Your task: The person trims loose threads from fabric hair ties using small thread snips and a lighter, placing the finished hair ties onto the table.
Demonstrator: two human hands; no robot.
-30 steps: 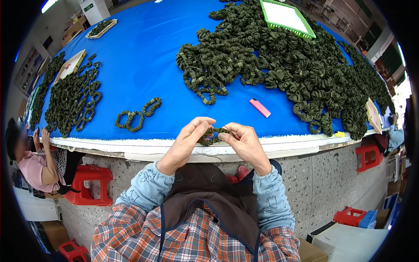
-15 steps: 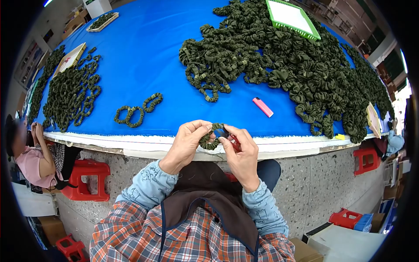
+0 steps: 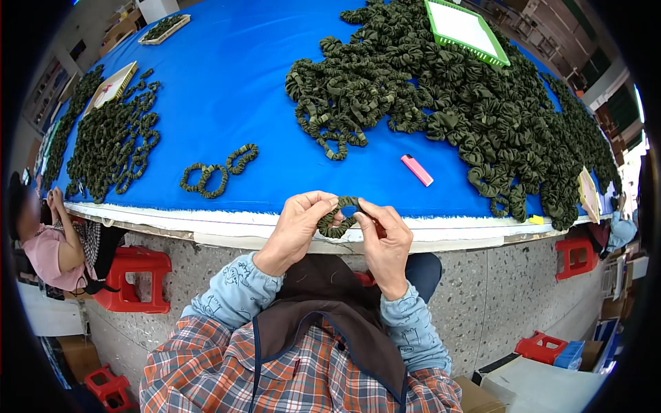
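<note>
Scrunchie (image 3: pixel 334 230), dark green, ruched, perhaps fully closed.

A dark-green ruffled scrunchie (image 3: pixel 335 230), its rounded loop open, is held between the left hand (image 3: pixel 295 226) and right hand (image 3: pixel 387 239).

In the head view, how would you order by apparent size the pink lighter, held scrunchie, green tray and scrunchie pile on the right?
1. Scrunchie pile
2. Green tray
3. Held scrunchie, partly hidden, nearer the camera
4. Pink lighter
</note>
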